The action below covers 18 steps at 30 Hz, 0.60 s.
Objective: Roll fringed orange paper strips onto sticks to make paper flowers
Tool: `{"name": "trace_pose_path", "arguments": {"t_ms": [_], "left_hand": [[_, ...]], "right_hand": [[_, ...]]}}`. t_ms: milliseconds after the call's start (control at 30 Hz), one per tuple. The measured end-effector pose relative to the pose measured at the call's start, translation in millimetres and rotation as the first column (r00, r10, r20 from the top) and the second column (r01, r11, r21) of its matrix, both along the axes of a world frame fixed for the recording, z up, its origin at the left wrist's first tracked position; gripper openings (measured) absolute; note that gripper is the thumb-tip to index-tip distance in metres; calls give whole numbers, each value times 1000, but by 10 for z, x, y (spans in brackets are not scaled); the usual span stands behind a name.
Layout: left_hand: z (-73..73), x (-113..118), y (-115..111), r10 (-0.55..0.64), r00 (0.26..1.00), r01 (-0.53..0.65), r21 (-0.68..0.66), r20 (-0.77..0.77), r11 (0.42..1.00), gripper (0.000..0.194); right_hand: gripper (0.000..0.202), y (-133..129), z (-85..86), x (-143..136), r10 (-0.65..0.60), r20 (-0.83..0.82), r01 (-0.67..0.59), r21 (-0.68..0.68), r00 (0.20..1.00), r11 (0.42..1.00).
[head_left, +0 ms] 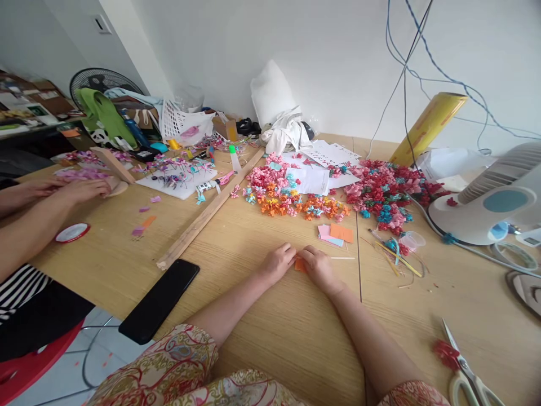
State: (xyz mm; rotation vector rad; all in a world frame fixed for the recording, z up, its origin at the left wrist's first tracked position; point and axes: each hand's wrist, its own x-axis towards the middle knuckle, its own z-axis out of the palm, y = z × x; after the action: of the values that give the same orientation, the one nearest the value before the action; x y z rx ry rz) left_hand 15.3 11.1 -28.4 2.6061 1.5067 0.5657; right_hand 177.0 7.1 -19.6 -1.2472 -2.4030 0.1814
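Observation:
My left hand [278, 263] and my right hand [320, 269] meet at the middle of the wooden table [262, 316], fingers closed. Between them is a small piece of orange paper [300, 264], partly hidden by my fingers. A thin white stick [343, 258] sticks out to the right from behind my right hand; its other end is hidden. Just beyond my right hand lie pink, blue and orange paper pieces [341, 233]. Farther back are heaps of small paper flowers in orange [274, 204] and in pink, red and blue [386, 189].
A wooden bar [207, 214] crosses the table left of my hands, with a black phone [160, 299] nearby. Scissors [465, 366] lie front right, below a white fan [494, 194]. At the far left, another person's hands [80, 189] work over purple paper.

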Motion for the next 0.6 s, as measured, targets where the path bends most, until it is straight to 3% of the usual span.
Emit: {"name": "trace_pose_path", "arguments": {"t_ms": [600], "left_hand": [[-16, 0, -3, -10, 1000, 10, 3, 25, 1000, 11]], "right_hand": [[24, 0, 61, -15, -2, 90, 3, -15, 996, 1000]]}}
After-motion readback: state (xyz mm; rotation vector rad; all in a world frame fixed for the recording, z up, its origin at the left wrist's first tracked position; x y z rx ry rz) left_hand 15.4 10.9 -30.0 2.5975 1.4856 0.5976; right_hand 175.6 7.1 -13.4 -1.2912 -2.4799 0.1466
